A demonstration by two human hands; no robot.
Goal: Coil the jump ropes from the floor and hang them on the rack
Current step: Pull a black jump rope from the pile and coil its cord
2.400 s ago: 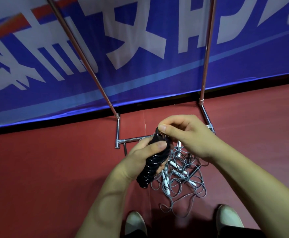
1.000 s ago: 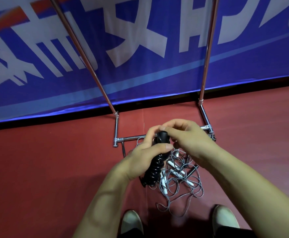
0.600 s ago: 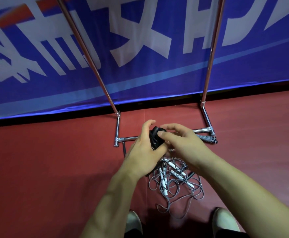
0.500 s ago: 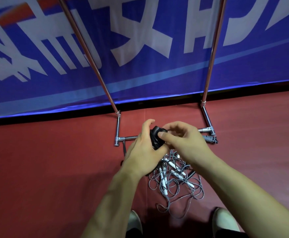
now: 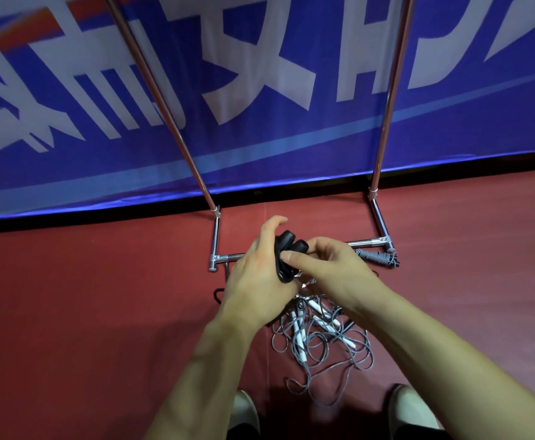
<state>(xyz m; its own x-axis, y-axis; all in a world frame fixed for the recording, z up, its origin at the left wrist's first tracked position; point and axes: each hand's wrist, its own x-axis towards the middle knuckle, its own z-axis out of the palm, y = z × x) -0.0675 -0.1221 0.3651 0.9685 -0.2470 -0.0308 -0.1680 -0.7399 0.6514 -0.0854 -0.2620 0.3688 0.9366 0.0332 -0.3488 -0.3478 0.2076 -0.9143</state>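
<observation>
Left grip (image 5: 259, 277) wraps the black jump rope (image 5: 286, 249); right grip (image 5: 332, 274) pinches its coil. Bundle, dangling earlier, is now compact: ready for the rack (image 5: 385, 122) at 12 o'clock. Grey ropes (image 5: 320, 341) lie at 6 o'clock.

The rack's (image 5: 383, 128) two uprights run out at the top edge, so its top is out of view, and both hands hide the middle of its front base bar. Before that bar the black rope (image 5: 286, 246) is mostly covered. The left hand (image 5: 256, 281) grips its near side and the right hand (image 5: 332, 274) pinches across it, so only two handle ends and a dark loop show. Its number of turns cannot be told.

Nearer than the rack, the far part of the pile (image 5: 320, 341) lies under the wrists. A black cord (image 5: 218, 293) by the rack's left foot passes under the left hand. A grey bundle (image 5: 377, 257) at the right foot is too small to make out.

Behind the rack, the banner's (image 5: 259, 74) characters are cropped, and blurred at the left. Both shoes (image 5: 244, 414) are cut off by the bottom edge.
</observation>
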